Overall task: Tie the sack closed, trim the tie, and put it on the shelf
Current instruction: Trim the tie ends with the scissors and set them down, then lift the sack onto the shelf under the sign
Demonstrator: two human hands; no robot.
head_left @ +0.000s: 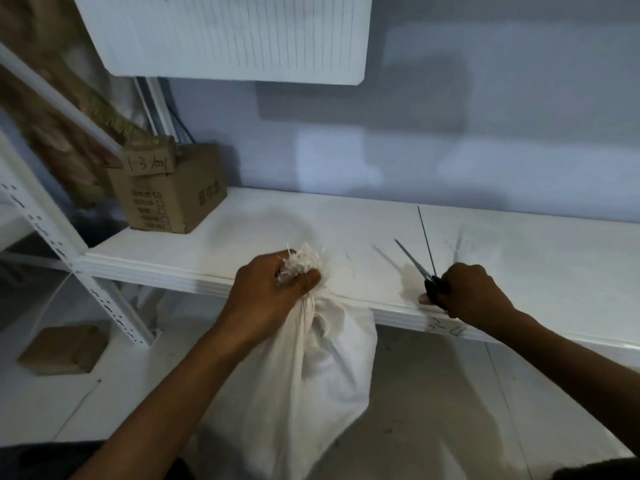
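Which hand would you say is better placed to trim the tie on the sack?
The right hand: it already holds the open scissors, while the left hand is busy gripping the sack neck.

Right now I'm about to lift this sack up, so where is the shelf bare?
The shelf is bare between the cardboard box at its left end and the scissors, and right of them. Crowded only around the box.

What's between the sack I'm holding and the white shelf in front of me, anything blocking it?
Nothing visible blocks it. The shelf surface directly behind the sack is bare. The cardboard box sits far to the left, and the scissors in the right hand are off to the right.
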